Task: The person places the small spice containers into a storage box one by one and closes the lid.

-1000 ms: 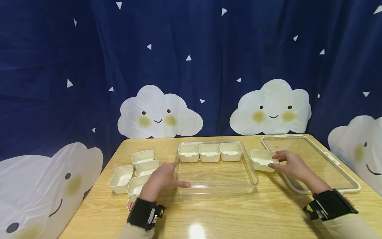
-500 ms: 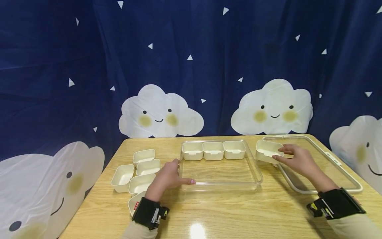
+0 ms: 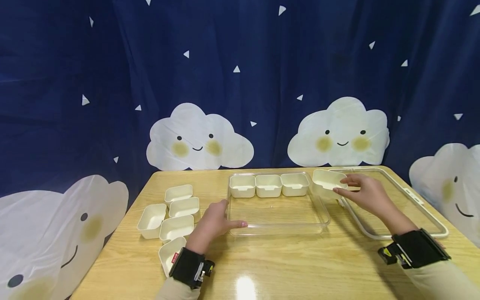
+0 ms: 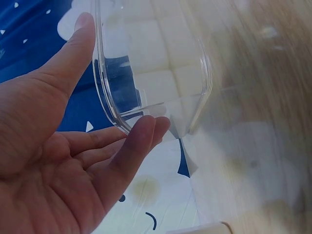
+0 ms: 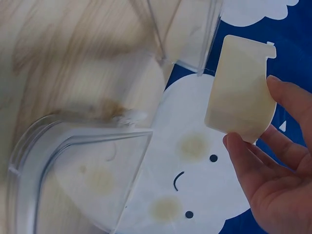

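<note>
In the head view, my right hand pinches a small cream storage bin by its right side. This bin is raised just right of the clear plastic box, apart from it. The right wrist view shows thumb and fingers on opposite sides of the cream bin. My left hand holds the clear box's near left corner, thumb along the front rim. In the left wrist view its bent fingers touch the box's wall. Three cream bins stand side by side along the box's back wall.
Left of the box, several cream bins stand close together on the wooden table; the nearest, with a red label, is partly behind my left wrist. A clear lid with a white rim lies at right. A cloud-patterned curtain hangs behind.
My right hand has lifted the cream bin up and away from me. The clear box has shifted slightly right and back with my left hand on it.
</note>
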`<state>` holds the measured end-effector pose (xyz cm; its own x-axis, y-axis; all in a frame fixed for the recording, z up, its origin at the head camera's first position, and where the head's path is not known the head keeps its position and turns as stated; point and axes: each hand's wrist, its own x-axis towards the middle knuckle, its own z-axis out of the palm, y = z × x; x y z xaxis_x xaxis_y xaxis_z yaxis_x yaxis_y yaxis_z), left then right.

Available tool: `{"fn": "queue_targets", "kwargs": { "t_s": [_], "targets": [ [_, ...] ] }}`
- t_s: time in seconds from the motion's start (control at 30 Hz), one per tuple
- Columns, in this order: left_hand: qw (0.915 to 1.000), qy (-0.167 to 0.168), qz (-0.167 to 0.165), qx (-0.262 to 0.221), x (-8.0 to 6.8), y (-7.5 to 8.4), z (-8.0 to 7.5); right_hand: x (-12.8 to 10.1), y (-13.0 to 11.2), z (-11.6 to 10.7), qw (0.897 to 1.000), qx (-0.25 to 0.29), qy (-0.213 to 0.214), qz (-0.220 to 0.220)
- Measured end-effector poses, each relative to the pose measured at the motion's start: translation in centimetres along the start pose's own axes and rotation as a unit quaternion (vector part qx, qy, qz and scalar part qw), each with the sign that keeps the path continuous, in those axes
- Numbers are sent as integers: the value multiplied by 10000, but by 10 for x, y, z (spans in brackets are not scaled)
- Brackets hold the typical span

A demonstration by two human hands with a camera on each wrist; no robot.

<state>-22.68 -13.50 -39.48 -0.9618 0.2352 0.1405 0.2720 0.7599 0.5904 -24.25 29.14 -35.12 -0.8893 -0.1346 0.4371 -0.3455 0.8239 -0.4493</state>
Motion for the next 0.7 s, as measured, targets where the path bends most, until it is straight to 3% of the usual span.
{"fn": "queue_targets", "kwargs": {
  "t_s": [0.23, 0.7],
  "targets": [
    [9999, 3, 21, -147, -6, -1, -2, 6, -22, 11, 9997, 172, -114, -161],
    [9993, -12, 370, 32, -2, 6, -3, 24, -59, 38, 9974, 46, -90, -710]
  ]
}}
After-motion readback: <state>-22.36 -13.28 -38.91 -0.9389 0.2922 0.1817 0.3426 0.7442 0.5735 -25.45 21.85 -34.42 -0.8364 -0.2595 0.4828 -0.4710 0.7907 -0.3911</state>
